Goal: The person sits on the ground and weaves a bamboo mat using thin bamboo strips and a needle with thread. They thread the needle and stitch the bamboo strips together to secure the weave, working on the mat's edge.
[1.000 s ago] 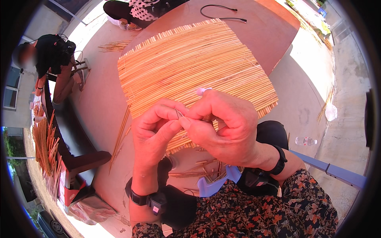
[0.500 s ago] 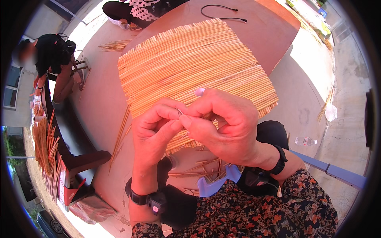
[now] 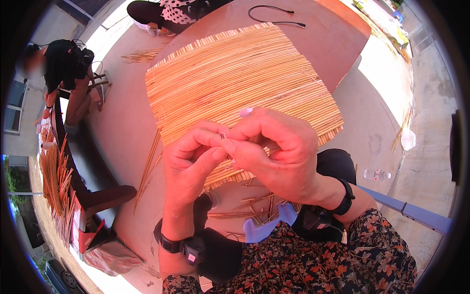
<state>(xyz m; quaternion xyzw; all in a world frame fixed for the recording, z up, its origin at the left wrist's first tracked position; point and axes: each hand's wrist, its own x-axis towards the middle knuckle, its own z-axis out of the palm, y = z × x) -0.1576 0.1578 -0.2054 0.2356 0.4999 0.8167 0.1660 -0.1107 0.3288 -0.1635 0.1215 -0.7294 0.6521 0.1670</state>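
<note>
Over the near part of a mat of straw-coloured reed stalks (image 3: 235, 83), my two hands meet fingertip to fingertip. My left hand (image 3: 193, 159) is closed in a pinch of thumb and forefinger. Opposite it, my right hand (image 3: 284, 154) pinches too, its other fingers curled in. Between the fingertips shows a tiny thin loop (image 3: 223, 135), like thread or fine wire; the rest is hidden by the fingers. A pale lilac piece (image 3: 246, 112) sits at the top of my right hand by the forefinger. What the curled right fingers hold, if anything, I cannot make out.
Loose stalks (image 3: 147, 169) lie left of the mat, with more pieces below it. A black cable (image 3: 274, 22) rests beyond it. A person (image 3: 68, 63) bends at the left near a dark bench (image 3: 93, 152) and stalk bundles (image 3: 55, 181). A plastic bottle (image 3: 377, 174) lies right.
My right thumb and forefinger have shifted very slightly, and the thin loop now stands up a little more between the fingertips. The mat has stayed put.
</note>
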